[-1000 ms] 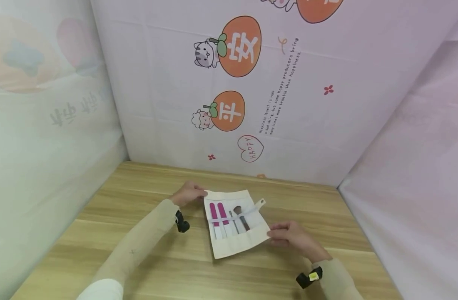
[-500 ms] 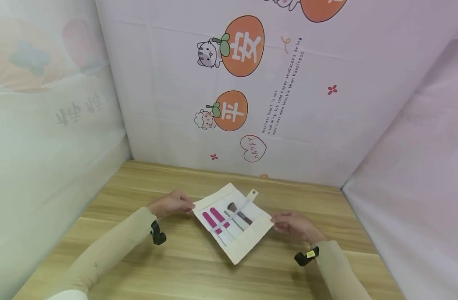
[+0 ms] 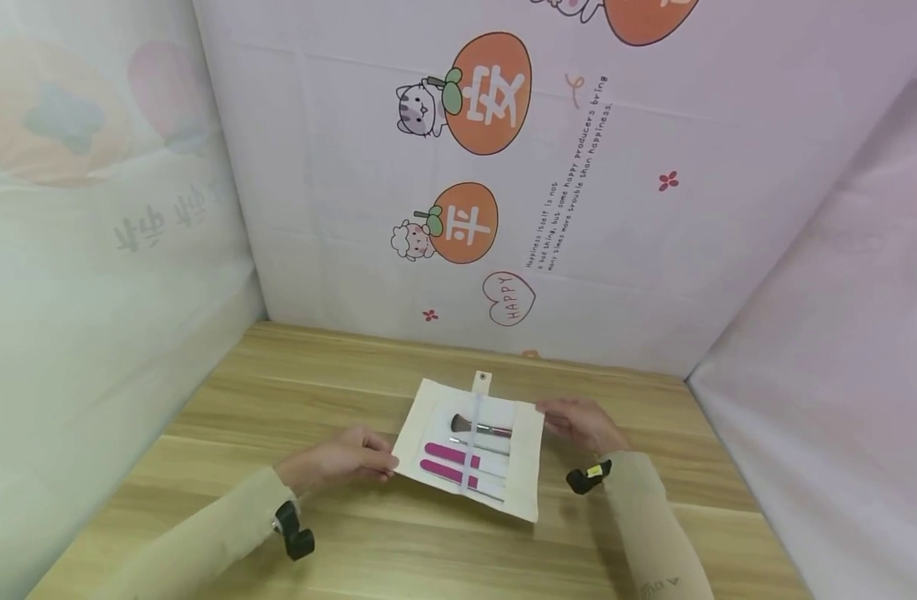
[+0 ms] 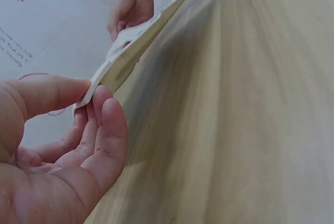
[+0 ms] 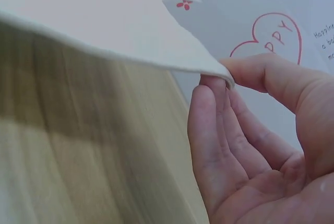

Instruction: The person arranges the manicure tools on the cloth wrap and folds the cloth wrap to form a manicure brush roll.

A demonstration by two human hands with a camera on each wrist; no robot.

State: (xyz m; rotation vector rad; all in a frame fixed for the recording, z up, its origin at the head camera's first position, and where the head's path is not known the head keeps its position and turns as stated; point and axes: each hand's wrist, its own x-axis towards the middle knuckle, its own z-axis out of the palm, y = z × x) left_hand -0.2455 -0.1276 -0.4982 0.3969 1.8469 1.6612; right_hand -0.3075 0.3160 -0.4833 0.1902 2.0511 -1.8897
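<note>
Both hands hold up a cream fabric tool pouch (image 3: 526, 467), unfolded over the table. My left hand (image 3: 346, 458) pinches its near left corner between thumb and fingers, as the left wrist view shows too. At the far right corner my right hand (image 3: 582, 423) pinches the edge, thumb on top and fingertips below in the right wrist view. Under a pale strap (image 3: 469, 450) lie two magenta-ended flat tools (image 3: 447, 462), a thin metal tool (image 3: 477, 446) and a makeup brush (image 3: 492, 430). A tab with a snap (image 3: 482, 382) sticks out at the far side.
The wood-grain table (image 3: 338, 550) spreads beneath the pouch. A white printed cloth (image 3: 338, 208) hangs behind it, with pale cloth walls at left and right. A small black camera (image 3: 297, 533) sits on the left wrist, another (image 3: 588, 477) on the right.
The pouch has turned counterclockwise, so its tab now points to the far side and the tools lie sideways. My left hand has come nearer and leftward; my right hand has moved farther away.
</note>
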